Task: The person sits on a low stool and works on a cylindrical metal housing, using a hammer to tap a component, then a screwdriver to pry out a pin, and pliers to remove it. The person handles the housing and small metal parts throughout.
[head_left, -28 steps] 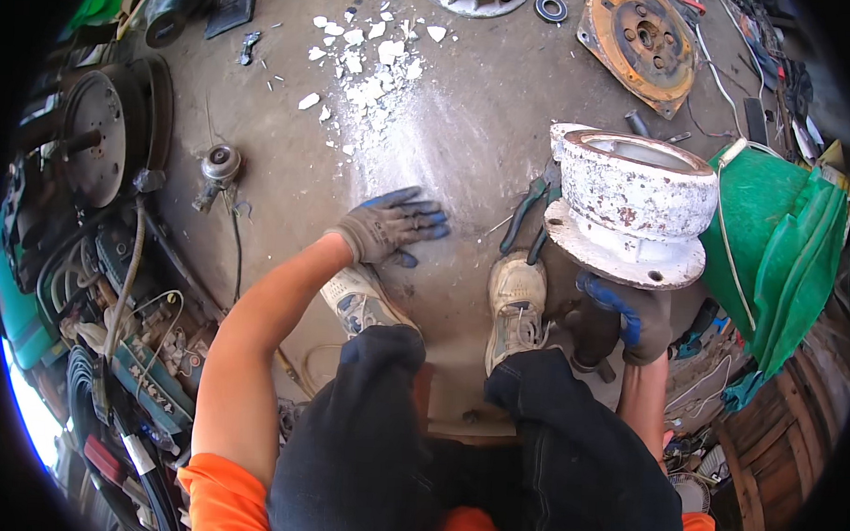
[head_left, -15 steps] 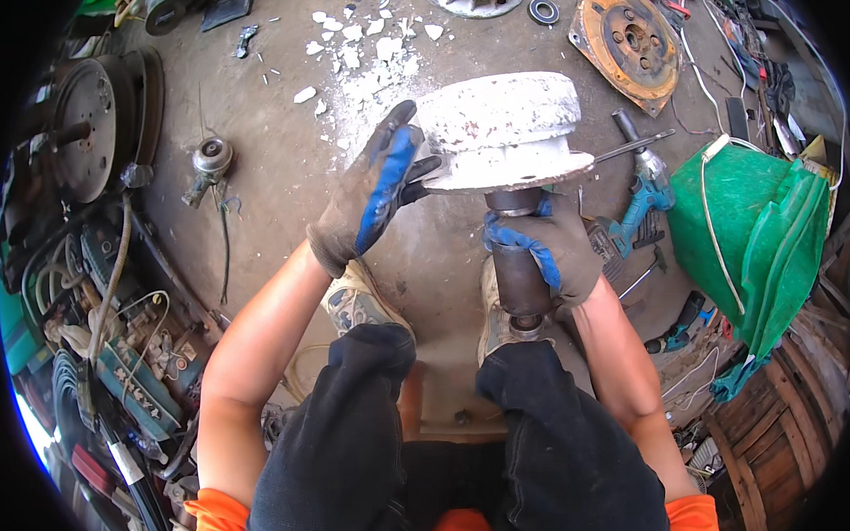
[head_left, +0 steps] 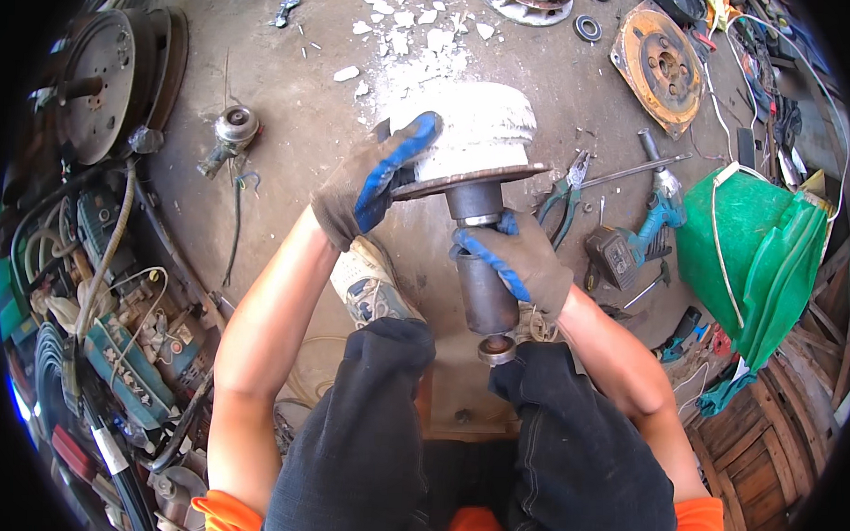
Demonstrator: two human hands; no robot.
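Observation:
I hold a heavy flanged metal hub (head_left: 481, 127) above the floor. Its upper drum has a crusty white coating, and below the rusty-edged flange a dark cylindrical shaft (head_left: 490, 303) runs down toward my knees, ending in a short rounded tip. My left hand (head_left: 370, 179), in a grey-brown glove with blue, clasps the left side of the drum and the flange rim; some of its fingers are hidden behind the part. My right hand (head_left: 523, 260), in a matching glove, wraps around the shaft below the flange.
White flakes (head_left: 439, 41) lie on the floor beyond the hub. To the right are pliers (head_left: 566, 197), a teal cordless power tool (head_left: 656, 213), a green container (head_left: 753, 249), a rusty round plate (head_left: 658, 68) and a bearing (head_left: 588, 28). Machine parts (head_left: 136, 372) crowd the left.
The hub has shifted left and tilted, so its shaft leans down to the right and the flange's edge shows more. My left hand has closed in on the drum. The view has shifted too.

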